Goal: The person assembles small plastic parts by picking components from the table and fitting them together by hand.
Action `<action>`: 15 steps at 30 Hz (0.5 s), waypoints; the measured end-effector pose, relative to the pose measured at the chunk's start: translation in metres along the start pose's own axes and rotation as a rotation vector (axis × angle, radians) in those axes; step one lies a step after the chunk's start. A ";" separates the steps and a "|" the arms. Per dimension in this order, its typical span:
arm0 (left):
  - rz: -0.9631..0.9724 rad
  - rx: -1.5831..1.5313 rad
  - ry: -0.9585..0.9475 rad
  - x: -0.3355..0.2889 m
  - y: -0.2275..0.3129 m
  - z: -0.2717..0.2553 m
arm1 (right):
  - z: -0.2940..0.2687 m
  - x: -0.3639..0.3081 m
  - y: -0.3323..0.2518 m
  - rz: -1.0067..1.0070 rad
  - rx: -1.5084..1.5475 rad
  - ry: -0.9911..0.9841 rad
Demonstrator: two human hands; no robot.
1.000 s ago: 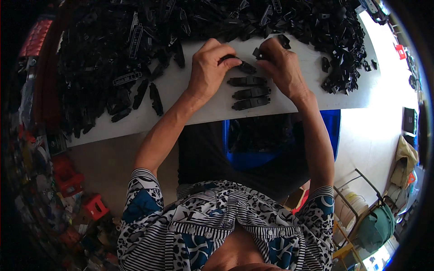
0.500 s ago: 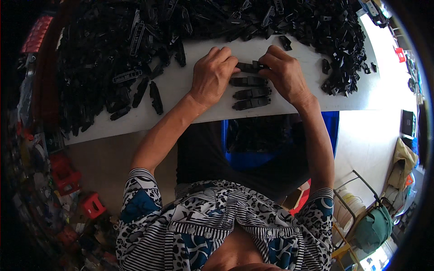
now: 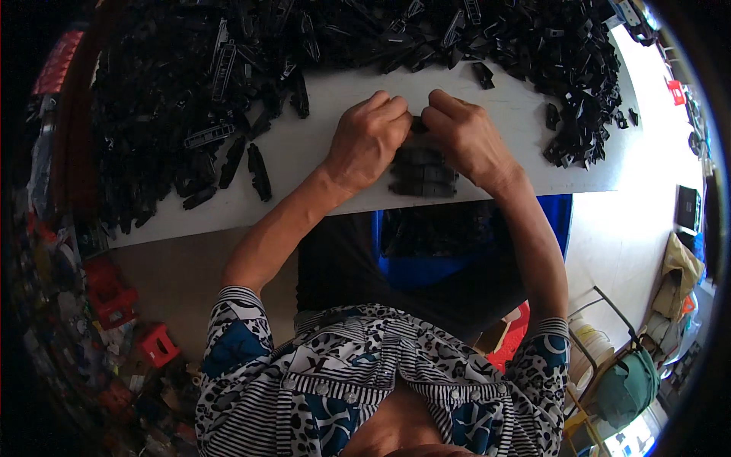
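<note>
My left hand (image 3: 371, 141) and my right hand (image 3: 466, 141) are closed at the two ends of a black plastic part (image 3: 417, 124) above the white tabletop. Most of that part is hidden by my fingers. Right below it, toward me, several similar black plastic parts (image 3: 423, 174) lie side by side in a short stack of rows, slightly blurred. My right hand covers the right end of the upper ones.
A big heap of black plastic parts (image 3: 175, 114) covers the table's left and far side, and another pile of small black pieces (image 3: 579, 91) lies at the right. A blue bin (image 3: 426, 270) with black parts stands below the table edge. Red stools (image 3: 158, 345) are at lower left.
Both hands have come closer together and a little toward me, with the part between them. The rows of parts below now sit closer together.
</note>
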State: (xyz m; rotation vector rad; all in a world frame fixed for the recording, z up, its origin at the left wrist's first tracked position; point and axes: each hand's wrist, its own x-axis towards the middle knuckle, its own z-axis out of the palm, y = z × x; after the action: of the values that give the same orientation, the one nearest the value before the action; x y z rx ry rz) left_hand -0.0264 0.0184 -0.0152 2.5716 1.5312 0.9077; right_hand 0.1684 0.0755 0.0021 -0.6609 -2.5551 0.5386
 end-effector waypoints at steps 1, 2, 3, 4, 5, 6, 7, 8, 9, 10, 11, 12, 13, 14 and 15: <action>0.004 0.002 0.000 0.000 -0.001 0.000 | 0.002 0.003 -0.001 0.015 -0.009 -0.005; 0.010 -0.026 0.011 0.000 -0.001 0.000 | 0.002 0.005 -0.002 0.029 -0.017 -0.009; 0.015 -0.055 0.022 0.000 -0.002 -0.001 | 0.001 0.006 -0.001 0.028 -0.019 -0.005; 0.019 -0.052 0.023 0.000 -0.001 -0.003 | -0.001 0.008 -0.001 0.044 -0.011 -0.043; -0.001 -0.118 -0.033 -0.002 0.000 -0.008 | -0.003 0.010 0.000 0.059 -0.002 -0.081; -0.020 -0.184 -0.087 -0.001 0.000 -0.012 | -0.008 0.012 0.004 0.056 -0.005 -0.076; -0.017 -0.179 -0.085 0.001 -0.004 -0.016 | -0.015 0.013 0.011 0.059 0.033 -0.164; -0.106 -0.129 -0.064 0.004 -0.009 -0.021 | -0.019 0.015 0.019 0.061 0.071 -0.254; -0.195 -0.081 -0.046 0.008 -0.013 -0.024 | -0.014 0.016 0.028 0.033 0.092 -0.089; -0.195 -0.083 -0.046 0.016 -0.017 -0.025 | -0.013 0.021 0.031 0.035 0.092 -0.090; -0.210 0.057 0.090 0.028 -0.023 -0.025 | -0.011 0.029 0.030 0.079 -0.027 0.081; -0.224 0.203 0.228 0.036 -0.030 -0.025 | -0.007 0.038 0.030 0.115 -0.144 0.254; -0.224 0.207 0.229 0.039 -0.033 -0.022 | -0.001 0.043 0.031 0.092 -0.258 0.263; -0.222 0.242 0.206 0.042 -0.036 -0.017 | 0.004 0.045 0.030 0.090 -0.258 0.265; -0.216 0.274 0.183 0.043 -0.037 -0.013 | 0.009 0.046 0.031 0.103 -0.315 0.229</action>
State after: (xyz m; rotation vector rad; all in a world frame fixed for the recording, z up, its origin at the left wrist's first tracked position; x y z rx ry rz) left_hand -0.0464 0.0692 0.0048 2.4781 2.0705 0.9938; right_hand 0.1385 0.1227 -0.0048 -0.9094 -2.4162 0.0820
